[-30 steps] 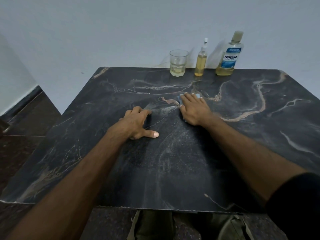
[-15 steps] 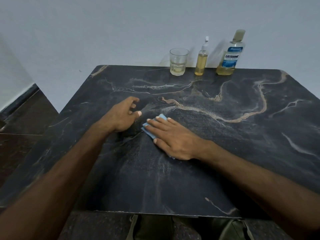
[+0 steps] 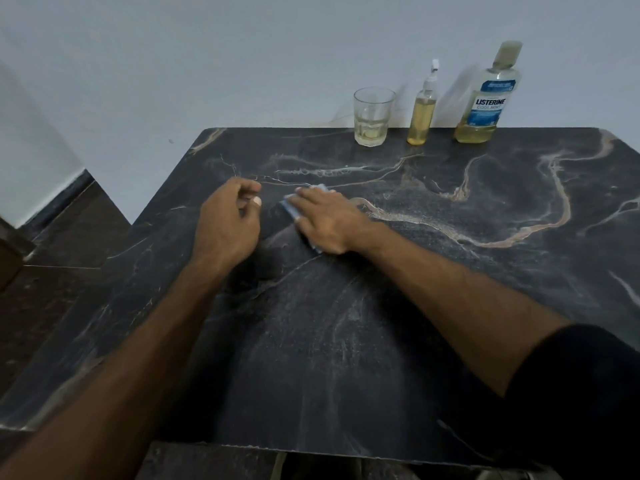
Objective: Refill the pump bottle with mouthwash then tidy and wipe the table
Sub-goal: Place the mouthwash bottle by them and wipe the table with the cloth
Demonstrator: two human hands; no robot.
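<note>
My right hand lies flat on a blue cloth, pressing it onto the dark marble table left of centre; only the cloth's edges show around the fingers. My left hand hovers or rests just left of it, fingers curled loosely, holding nothing. At the table's far edge stand a small pump bottle filled with yellow liquid, a Listerine mouthwash bottle with a little yellow liquid at the bottom and its cap on, and a glass with some pale liquid.
The table backs against a pale wall. Its left edge drops to a dark tiled floor. Faint wipe streaks mark the table's near middle. My knees show below the front edge.
My right hand slid the cloth from the table's centre toward me and left, then away again toward the far left. My left hand lifted off its flat rest and curled.
</note>
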